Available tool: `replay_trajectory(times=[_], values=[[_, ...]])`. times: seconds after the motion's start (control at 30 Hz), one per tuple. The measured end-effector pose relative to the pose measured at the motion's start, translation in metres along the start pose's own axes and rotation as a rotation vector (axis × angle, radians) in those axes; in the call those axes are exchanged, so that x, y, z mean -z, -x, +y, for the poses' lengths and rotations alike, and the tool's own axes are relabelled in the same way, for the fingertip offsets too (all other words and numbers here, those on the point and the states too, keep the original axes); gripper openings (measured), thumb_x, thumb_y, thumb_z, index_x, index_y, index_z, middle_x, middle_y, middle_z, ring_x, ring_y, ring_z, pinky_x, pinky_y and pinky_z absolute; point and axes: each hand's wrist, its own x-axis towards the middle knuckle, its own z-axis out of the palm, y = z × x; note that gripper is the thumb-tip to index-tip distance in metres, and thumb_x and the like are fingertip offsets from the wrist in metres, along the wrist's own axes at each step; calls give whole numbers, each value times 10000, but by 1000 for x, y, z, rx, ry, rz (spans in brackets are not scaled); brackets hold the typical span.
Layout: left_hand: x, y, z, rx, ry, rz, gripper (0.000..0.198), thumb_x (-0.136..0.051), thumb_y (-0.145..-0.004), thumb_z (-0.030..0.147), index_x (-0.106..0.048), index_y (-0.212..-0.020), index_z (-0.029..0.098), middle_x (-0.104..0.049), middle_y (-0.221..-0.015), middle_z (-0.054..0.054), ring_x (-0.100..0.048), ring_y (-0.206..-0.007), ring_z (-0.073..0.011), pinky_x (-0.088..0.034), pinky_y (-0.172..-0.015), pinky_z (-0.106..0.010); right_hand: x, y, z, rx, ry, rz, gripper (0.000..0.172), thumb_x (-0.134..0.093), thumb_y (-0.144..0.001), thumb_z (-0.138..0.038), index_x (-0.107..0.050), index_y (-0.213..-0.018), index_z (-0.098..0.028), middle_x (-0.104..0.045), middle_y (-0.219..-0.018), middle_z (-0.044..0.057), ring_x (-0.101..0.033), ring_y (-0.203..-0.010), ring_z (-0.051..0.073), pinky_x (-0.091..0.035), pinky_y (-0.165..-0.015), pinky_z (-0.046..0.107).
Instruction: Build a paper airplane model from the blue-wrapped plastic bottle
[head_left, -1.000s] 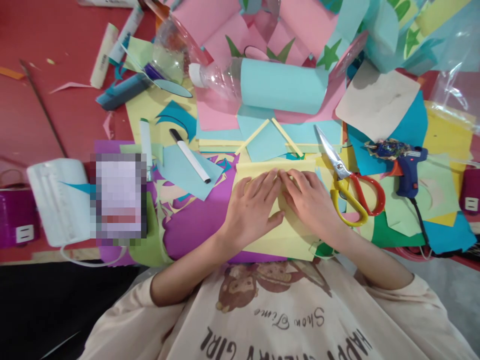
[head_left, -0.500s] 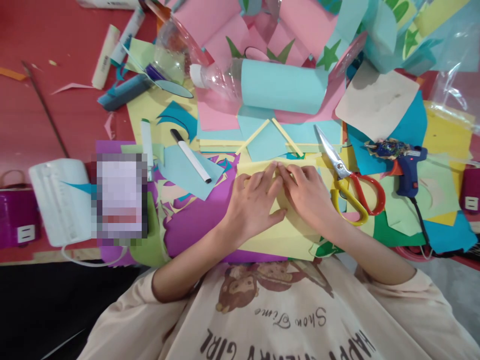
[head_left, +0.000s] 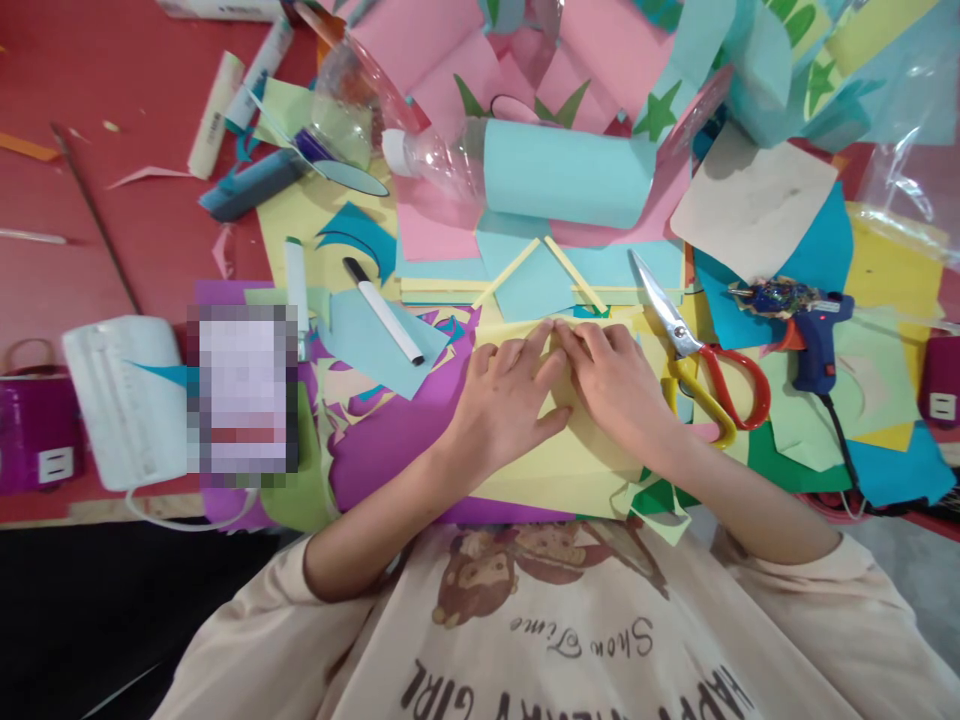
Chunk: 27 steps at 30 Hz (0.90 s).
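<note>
Both my hands lie side by side on a pale yellow sheet of paper (head_left: 570, 475) at the table's near edge. My left hand (head_left: 506, 400) rests flat with the fingers stretched toward the sheet's far edge and the thumb out to the right. My right hand (head_left: 619, 390) lies flat too. The fingertips of both hands meet at the sheet's folded top edge. Neither hand holds a tool. A purple sheet (head_left: 397, 450) lies under the yellow one.
Red-and-yellow-handled scissors (head_left: 705, 370) lie just right of my right hand, a blue glue gun (head_left: 814, 335) beyond them. A black-capped white marker (head_left: 382, 312) lies to the left. A plastic bottle wrapped in light blue paper (head_left: 555, 170) lies farther back amid loose coloured sheets.
Both hands have slid a little away from me along the yellow sheet, fingertips now at its top edge. Paper scraps at the sheet's near right corner have shifted.
</note>
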Motion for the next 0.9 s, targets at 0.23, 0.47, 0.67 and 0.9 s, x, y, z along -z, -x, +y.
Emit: replay_trajectory(times=[0.23,0.47,0.67,0.9], values=[[1,3,-7,-17,6,48,438,-535,-862,348,-537,-1256,156,-471,-1474,-155,-560,-1133,-309,-485,-907,-447,5,1,9,44,22,86,476,-356,-909,-72,-481,-1367,-39,-609,-1085,146,-542,-877,247,-468,-730,379],[5,3,-8,-17,15,62,395,-565,-866,351,-553,-1200,142,-506,-1441,-168,-575,-1121,-307,-500,-885,-431,7,9,24,33,108,86,446,-379,-921,-99,-523,-1340,-48,-628,-1007,120,-563,-796,226,-431,-682,363],[11,10,-17,20,7,104,357,-542,-899,344,-561,-1187,133,-549,-1408,-153,-586,-1128,-322,-486,-911,-461,9,13,29,24,157,63,489,-372,-916,-81,-481,-1392,-87,-640,-1050,101,-553,-752,205,-389,-679,359],[16,25,-31,71,-87,113,398,-573,-882,386,-572,-1177,119,-592,-1360,-159,-609,-1095,-342,-483,-866,-457,13,15,33,13,191,38,444,-389,-928,-116,-514,-1348,-44,-641,-1025,106,-575,-808,220,-384,-711,359]])
